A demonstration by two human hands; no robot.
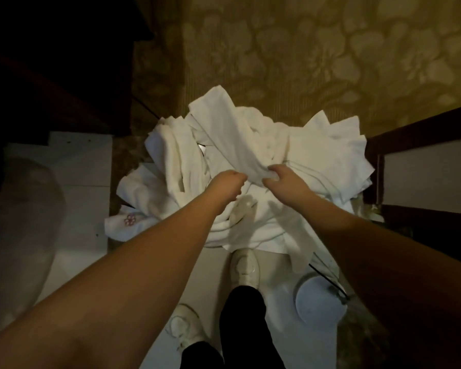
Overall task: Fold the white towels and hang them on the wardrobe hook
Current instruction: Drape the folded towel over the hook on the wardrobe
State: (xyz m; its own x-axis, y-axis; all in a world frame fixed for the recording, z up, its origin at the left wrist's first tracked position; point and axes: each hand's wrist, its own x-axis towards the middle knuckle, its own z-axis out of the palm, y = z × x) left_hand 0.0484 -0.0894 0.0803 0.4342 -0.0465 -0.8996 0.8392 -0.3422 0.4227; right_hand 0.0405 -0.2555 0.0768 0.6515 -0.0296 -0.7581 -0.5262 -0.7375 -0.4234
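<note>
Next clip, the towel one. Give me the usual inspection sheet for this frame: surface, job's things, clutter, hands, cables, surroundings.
Surface: white floor meeting patterned gold carpet; the light is dim.
Job's things: heap of white towels lying unfolded on the floor; one towel is lifted from the heap. No wardrobe hook in view.
Clutter: cloth with a small red flower mark at the heap's near left edge; round pale object by the feet.
Hands: left hand and right hand both grip the lifted towel's near end, close together.
Cables: thin dark cord running from under the towels toward the round object.
Surroundings: dark wooden furniture on the right, dark furniture on the left, the person's white shoes below.
</note>
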